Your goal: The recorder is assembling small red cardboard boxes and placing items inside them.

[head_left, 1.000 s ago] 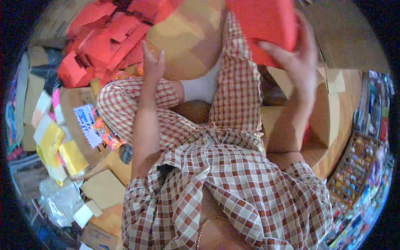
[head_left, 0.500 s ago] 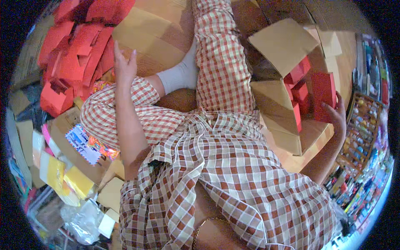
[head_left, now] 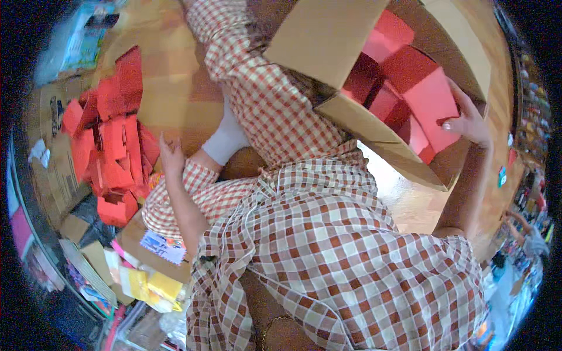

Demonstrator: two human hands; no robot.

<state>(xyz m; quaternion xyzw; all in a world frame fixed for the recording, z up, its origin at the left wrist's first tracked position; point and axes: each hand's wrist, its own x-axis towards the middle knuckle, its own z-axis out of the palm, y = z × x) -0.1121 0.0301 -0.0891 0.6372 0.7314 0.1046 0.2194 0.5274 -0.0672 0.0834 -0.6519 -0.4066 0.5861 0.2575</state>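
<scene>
At the right, my right hand (head_left: pixel 470 120) is closed on the edge of a red paperboard box (head_left: pixel 431 100). That box is inside a brown cardboard carton (head_left: pixel 319 44) with its flaps spread. Several more red boxes (head_left: pixel 383 36) lie tilted in the carton, partly covered by each other. My left hand (head_left: pixel 171 157) is held over my bent left knee, fingers apart, with nothing in it. Just left of it is a heap of red folded paperboard pieces (head_left: pixel 117 137). One opened-up red box (head_left: pixel 117 207) sits at the heap's near end.
Yellow packets (head_left: pixel 164 289) and a blue-and-white printed card (head_left: pixel 163 247) lie at the lower left. A flattened brown carton (head_left: pixel 50 161) is beyond the heap. Crowded goods line the right rim, where someone's arm (head_left: pixel 518 225) shows. My checked trouser leg (head_left: pixel 275 99) stretches between heap and carton.
The view has swung to the right. My right hand has lowered the red box among the others in the carton. My left hand stays near the red heap, still empty.
</scene>
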